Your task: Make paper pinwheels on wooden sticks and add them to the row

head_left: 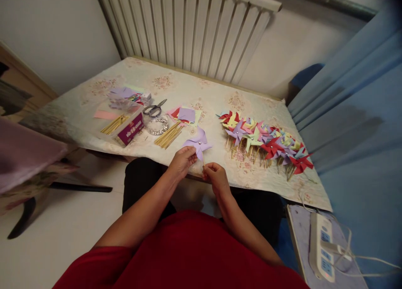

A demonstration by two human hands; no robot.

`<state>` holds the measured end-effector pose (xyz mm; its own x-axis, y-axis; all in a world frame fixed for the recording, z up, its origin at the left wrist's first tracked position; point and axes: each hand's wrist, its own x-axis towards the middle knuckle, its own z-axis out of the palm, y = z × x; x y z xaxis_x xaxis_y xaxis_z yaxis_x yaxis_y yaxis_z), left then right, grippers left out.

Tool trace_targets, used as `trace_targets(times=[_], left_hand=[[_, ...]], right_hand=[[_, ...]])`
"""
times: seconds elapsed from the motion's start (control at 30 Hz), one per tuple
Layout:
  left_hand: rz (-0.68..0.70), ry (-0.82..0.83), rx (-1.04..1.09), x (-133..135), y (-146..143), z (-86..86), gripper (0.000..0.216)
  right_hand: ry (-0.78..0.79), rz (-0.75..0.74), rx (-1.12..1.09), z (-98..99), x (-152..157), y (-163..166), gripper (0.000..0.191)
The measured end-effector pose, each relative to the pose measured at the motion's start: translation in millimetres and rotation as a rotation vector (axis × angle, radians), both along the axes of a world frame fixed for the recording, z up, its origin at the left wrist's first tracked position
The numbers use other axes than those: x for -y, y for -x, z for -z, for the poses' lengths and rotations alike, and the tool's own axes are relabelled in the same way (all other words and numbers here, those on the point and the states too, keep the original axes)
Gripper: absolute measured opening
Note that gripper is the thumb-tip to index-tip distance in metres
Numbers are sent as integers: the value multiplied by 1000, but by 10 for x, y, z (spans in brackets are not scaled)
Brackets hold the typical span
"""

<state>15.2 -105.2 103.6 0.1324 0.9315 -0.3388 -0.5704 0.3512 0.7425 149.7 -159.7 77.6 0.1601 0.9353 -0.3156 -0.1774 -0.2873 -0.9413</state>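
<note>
A purple paper pinwheel point(201, 138) with a silver pin at its centre is held up over the near edge of the table. My left hand point(184, 159) pinches one of its blades at the lower left. The fingers of my right hand point(216, 176) are closed round its thin wooden stick, just below the blades. Beyond my left hand lies a bundle of bamboo sticks point(168, 135). Behind them is a small stack of coloured paper squares point(186, 114). A round clear dish point(158, 125) of silver pins stands beside the sticks.
Rows of finished pinwheels point(266, 142) lie on the right of the flowered tablecloth point(207, 92). Scissors point(154, 109) and a purple box point(130, 130) with sticks are at the left. A power strip point(322, 247) with cables sits at the lower right, near a blue curtain point(361, 125).
</note>
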Motion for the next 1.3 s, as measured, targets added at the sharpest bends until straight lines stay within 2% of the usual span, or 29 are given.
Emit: trace_targets(times=[0.63, 0.97, 1.3], left_hand=[[-56, 51, 114, -53, -27, -17, 26], [-58, 76, 50, -40, -43, -44, 20], [-66, 57, 41, -30, -71, -86, 24]], right_hand=[[-13, -27, 7, 4, 3, -3, 20], [7, -17, 24, -25, 13, -1, 21], [3, -26, 16, -37, 11, 11, 19]])
